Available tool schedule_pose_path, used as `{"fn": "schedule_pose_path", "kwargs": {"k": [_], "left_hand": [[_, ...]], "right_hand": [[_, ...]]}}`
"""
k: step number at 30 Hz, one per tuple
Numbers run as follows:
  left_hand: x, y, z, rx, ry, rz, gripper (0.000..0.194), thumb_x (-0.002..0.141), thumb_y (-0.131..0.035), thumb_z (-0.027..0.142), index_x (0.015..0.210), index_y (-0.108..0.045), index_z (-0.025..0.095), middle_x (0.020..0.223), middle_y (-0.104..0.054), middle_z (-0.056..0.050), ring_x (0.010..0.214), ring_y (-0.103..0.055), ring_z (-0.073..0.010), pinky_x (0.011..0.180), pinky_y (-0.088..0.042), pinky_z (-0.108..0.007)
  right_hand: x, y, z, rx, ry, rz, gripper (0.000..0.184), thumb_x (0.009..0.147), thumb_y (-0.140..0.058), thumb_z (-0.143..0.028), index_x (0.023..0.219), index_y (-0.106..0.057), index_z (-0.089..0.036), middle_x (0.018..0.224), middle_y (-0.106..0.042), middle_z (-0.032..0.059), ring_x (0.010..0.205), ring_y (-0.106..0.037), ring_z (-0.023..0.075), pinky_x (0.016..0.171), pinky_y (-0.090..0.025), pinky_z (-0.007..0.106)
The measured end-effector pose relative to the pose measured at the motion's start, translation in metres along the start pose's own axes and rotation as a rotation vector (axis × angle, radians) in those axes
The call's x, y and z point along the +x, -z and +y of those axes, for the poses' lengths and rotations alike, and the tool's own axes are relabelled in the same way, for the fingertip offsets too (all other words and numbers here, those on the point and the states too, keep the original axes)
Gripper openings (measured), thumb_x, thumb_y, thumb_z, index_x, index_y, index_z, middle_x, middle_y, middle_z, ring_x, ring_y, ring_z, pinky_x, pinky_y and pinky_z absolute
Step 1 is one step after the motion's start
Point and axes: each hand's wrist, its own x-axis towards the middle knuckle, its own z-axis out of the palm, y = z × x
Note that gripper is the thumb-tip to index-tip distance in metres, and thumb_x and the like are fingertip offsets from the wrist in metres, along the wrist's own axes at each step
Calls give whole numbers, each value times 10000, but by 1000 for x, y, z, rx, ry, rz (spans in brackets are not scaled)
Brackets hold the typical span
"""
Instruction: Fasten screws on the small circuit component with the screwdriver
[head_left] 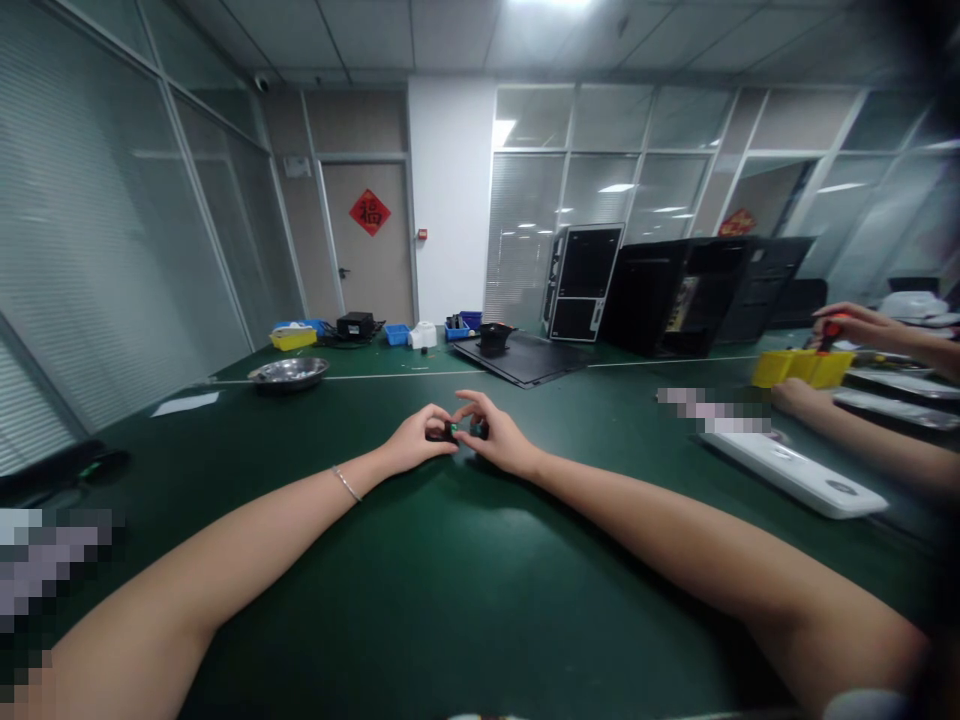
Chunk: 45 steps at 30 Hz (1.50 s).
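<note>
Small black part point(440, 434), green spot, pinched by left hand point(415, 441), right hand point(499, 437)

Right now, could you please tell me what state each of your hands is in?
Left hand: closed, pinching a small dark part.
Right hand: closed, pinching the same part.

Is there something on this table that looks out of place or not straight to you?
Yes, a little: the flat black board at the far end of the green table lies at an angle and covers part of the white line, so it looks askew.
</note>
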Motion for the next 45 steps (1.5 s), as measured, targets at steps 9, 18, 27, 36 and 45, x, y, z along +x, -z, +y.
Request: {"fn": "schedule_pose_path", "kwargs": {"k": [9,18,27,36,45], "left_hand": [[1,1,-3,38,-2,6,450,667,-819,254,993,-519,179,840,-696,-23,856,-660,-199,860,-464,-365],[0,1,-3,18,-10,-23,427,676,-806,207,993,-521,182,867,-709,-33,902,-677,-222,886,-462,-393],[-1,1,4,-135,35,-98,376,761,-749,304,1017,-511,164,934,-719,-71,897,-671,-207,862,-459,-366],[1,0,1,-209,33,-111,357,785,-728,332,1011,-511,162,912,-707,-58,886,-676,-196,874,-458,-357],[1,-1,1,-156,25,-72,320,754,-710,276,976,-502,176,804,-686,-16,776,-653,-170,761,-450,-308]], "right_hand": [[0,-1,1,-10,-7,-15,574,822,-632,-226,1338,-382,-242,1044,-679,34,840,-556,161,779,-465,307],[1,-1,3,-25,-4,-27,583,810,-659,-231,1332,-399,-244,1034,-663,27,826,-552,158,766,-457,300],[0,1,-1,-63,37,-72,513,837,-614,-215,1314,-426,-228,1015,-648,27,758,-547,141,755,-454,286],[-1,1,0,-124,64,-101,510,850,-622,-227,1324,-435,-238,1052,-652,38,811,-568,155,774,-460,293],[-1,1,-2,-124,82,-95,504,846,-638,-253,1317,-462,-236,1065,-652,46,813,-564,160,772,-465,301]]}}
